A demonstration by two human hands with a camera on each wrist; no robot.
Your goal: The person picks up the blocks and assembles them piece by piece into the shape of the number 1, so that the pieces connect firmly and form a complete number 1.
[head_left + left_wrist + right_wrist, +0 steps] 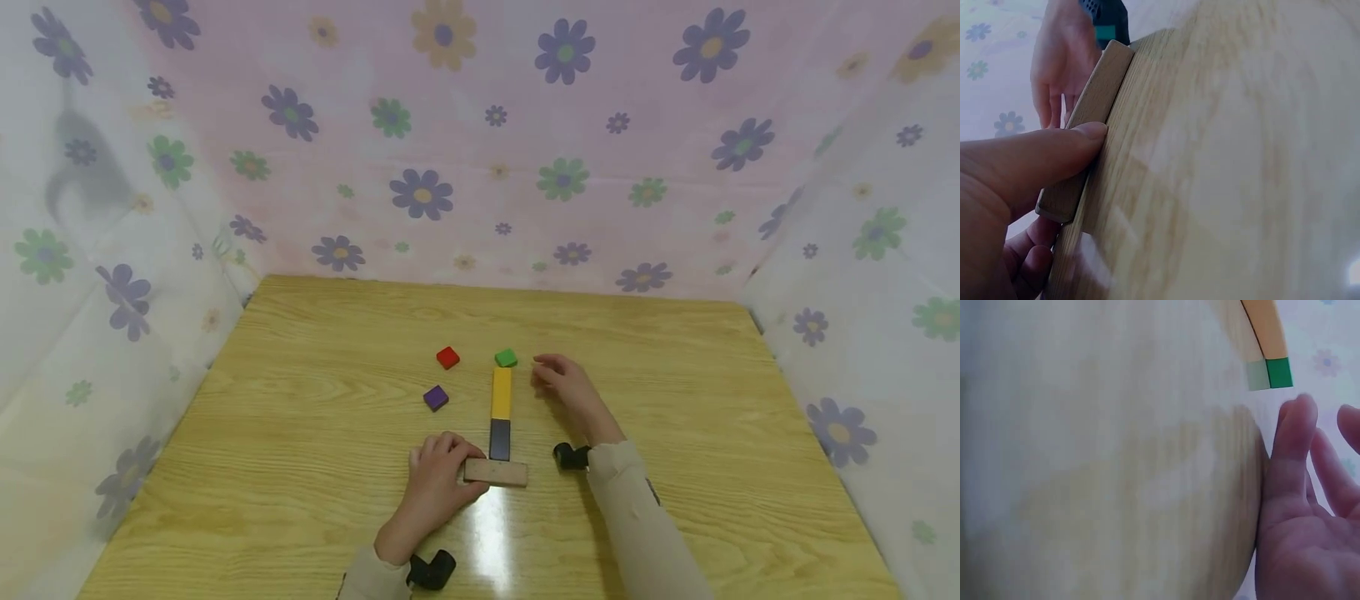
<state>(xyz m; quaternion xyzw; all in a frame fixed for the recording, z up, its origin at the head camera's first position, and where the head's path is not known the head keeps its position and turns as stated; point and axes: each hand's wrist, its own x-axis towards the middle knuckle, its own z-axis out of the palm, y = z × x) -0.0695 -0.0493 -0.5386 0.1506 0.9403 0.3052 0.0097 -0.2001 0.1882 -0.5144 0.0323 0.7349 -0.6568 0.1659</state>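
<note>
My left hand (437,482) pinches the left end of a plain wooden block (504,473), which lies crosswise on the table. In the left wrist view the thumb presses one long side of that wooden block (1105,78), with fingers behind it. A dark grey block (499,440) meets its far side, followed by a longer yellow block (501,394). Touching the yellow one's far end is a green block (506,358), set slightly askew. Just right of the green block hovers or rests my right hand (572,390), fingers loosely bent and holding nothing; the right wrist view shows a gap to the green block (1280,373).
Left of the row lie a red block (447,357) and a purple block (436,397), apart from each other. The wooden table (315,417) is bordered by flowered cloth (465,142) at the back and both sides. Black wrist devices (432,570) stick out near both sleeves.
</note>
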